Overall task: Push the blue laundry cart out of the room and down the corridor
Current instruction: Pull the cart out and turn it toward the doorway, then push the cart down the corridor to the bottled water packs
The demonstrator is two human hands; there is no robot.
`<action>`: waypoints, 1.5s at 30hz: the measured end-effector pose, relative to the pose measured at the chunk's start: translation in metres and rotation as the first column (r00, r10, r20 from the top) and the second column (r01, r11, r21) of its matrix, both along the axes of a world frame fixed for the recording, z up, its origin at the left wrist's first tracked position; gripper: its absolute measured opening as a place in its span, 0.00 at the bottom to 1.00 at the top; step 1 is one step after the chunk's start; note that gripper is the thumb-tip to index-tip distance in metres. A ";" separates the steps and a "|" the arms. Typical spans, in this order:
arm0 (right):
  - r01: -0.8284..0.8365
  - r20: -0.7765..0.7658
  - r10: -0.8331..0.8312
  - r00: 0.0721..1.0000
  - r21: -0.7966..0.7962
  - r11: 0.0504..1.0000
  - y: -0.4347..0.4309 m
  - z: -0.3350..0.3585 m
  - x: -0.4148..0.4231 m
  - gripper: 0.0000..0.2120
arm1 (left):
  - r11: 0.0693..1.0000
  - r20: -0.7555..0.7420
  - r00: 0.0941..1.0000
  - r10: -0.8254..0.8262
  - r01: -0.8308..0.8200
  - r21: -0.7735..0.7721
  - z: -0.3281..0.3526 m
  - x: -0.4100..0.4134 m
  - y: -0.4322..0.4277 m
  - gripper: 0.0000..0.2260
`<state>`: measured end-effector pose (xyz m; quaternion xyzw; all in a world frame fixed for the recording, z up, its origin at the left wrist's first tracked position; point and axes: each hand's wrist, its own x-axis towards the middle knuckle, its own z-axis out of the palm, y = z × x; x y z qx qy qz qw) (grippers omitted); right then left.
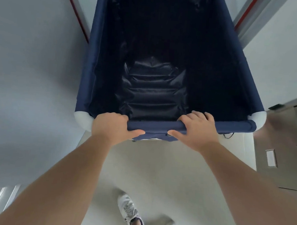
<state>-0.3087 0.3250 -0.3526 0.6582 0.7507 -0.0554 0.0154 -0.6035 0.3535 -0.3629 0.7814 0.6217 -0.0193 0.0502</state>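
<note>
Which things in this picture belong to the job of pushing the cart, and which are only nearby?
Belong to the job:
- blue laundry cart
- its near rim bar
- left hand and right hand, both closed around that bar

Only nearby:
- grey door with a white label, on the right
- white wall, on the left
- red-edged door frame
</note>
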 end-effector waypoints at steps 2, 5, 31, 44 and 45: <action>0.011 0.005 -0.011 1.000 -0.025 1.000 0.019 0.000 -0.002 0.33 | 1.000 -0.002 1.000 -0.003 0.003 -0.003 -0.003 -0.002 0.022 0.36; 0.023 -0.002 -0.023 1.000 -0.048 0.999 0.048 0.003 -0.003 0.34 | 1.000 -0.010 1.000 -0.023 0.023 0.000 -0.004 -0.004 0.054 0.36; -0.028 0.016 0.029 0.999 -0.078 0.997 0.328 0.002 0.014 0.30 | 0.998 -0.037 0.998 -0.043 0.042 -0.038 0.004 0.013 0.328 0.32; 0.077 0.040 -0.075 0.996 -0.051 0.996 0.456 0.005 0.003 0.31 | 0.987 -0.042 0.986 -0.161 0.160 -0.034 0.008 0.009 0.489 0.34; 0.092 0.036 -0.090 0.995 -0.050 0.994 0.466 0.004 0.001 0.31 | 0.985 -0.044 0.984 -0.172 0.171 -0.029 0.007 0.008 0.503 0.34</action>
